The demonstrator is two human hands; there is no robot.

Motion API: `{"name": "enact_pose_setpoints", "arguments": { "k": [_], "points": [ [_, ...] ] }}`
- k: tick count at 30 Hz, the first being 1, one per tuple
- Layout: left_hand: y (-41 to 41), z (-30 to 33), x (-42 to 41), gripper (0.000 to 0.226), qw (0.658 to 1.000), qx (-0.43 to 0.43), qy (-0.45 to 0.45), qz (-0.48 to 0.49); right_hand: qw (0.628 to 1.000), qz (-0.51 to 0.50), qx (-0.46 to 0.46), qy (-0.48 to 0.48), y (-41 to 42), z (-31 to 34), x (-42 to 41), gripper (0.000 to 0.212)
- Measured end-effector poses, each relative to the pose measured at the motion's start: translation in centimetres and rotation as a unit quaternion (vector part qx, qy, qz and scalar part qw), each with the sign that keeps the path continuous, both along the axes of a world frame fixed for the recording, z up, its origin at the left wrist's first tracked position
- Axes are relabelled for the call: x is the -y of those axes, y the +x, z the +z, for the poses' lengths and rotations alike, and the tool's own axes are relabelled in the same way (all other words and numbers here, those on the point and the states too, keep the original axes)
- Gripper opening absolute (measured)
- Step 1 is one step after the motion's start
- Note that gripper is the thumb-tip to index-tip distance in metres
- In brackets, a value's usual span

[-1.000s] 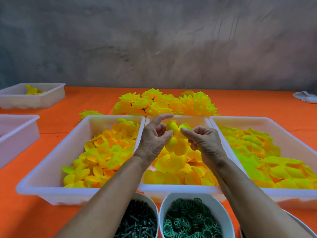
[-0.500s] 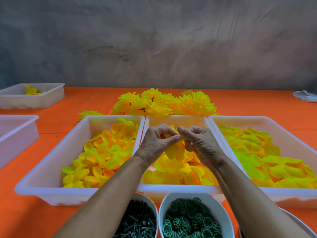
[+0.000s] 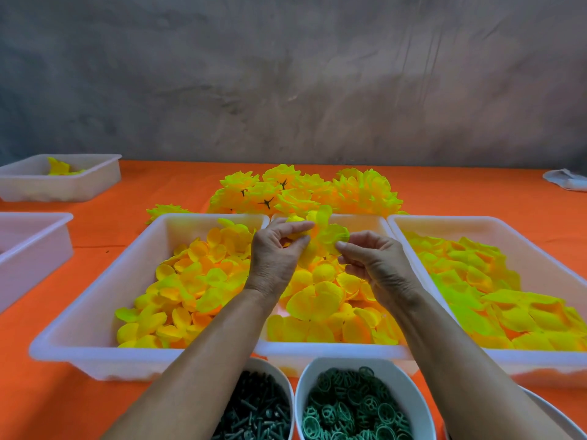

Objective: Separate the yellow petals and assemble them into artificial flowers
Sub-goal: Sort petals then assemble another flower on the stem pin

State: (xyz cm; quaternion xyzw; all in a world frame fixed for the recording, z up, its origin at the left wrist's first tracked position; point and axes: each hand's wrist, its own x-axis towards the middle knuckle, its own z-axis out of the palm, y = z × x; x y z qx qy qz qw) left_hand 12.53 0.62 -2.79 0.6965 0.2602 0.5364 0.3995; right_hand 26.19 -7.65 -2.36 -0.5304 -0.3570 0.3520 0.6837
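I'm at a craft workshop: my orange worktop (image 3: pixel 444 192) carries white trays (image 3: pixel 95 312) of petals, finished flowers (image 3: pixel 301 188) piled at twelve o'clock.

Trays, bowls and flowers across the table (image 3: pixel 460 198)

Three petal trays sit side by side: left tray (image 3: pixel 95 312), middle tray (image 3: pixel 317 352), right tray (image 3: pixel 540 249). Finished flowers (image 3: pixel 301 192) lie behind them; two bowls (image 3: pixel 409 395) stand before them at the near edge; two more trays (image 3: pixel 63 185) lie toward the left edge.
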Motion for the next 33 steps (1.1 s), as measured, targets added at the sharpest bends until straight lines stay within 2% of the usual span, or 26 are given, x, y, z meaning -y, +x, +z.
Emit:
{"name": "enact_pose_setpoints", "arguments": {
  "k": [8, 13, 17, 22, 28, 31, 33],
  "points": [
    [-0.12, 0.16, 0.18, 0.029, 1.0, -0.009, 0.016, 0.013, 0.998, 0.027, 0.042, -0.037, -0.09, -0.12, 0.08, 0.009],
    [-0.06, 0.18, 0.33, 0.021, 0.999, -0.04, 0.031, 0.01, 0.998, 0.063, 0.011, -0.027, -0.24, -0.02, -0.02, 0.034],
    [0.08, 0.28, 0.42, 0.014, 0.998, -0.027, 0.042, 0.031, 0.997, 0.056, -0.047, 0.006, -0.13, 0.03, -0.09, 0.022],
    [-0.27, 0.51, -0.52, 0.021, 0.984, 0.088, -0.111, 0.106, 0.995, 0.021, -0.096, 0.02, 0.3, -0.04, -0.25, 0.022],
    [-0.07, 0.66, -0.25, 0.041, 0.989, 0.052, -0.087, 0.109, 0.992, 0.041, -0.117, 0.028, 0.03, 0.14, -0.33, 0.018],
    [-0.12, 0.88, -0.44, 0.045, 0.983, 0.031, -0.098, 0.15, 0.993, -0.006, -0.115, 0.018, 0.34, 0.01, -0.33, 0.017],
    [-0.04, 0.81, -0.25, 0.043, 0.983, -0.023, -0.069, 0.169, 0.996, -0.04, -0.081, -0.001, 0.62, -0.17, -0.27, 0.007]
  ]
}}
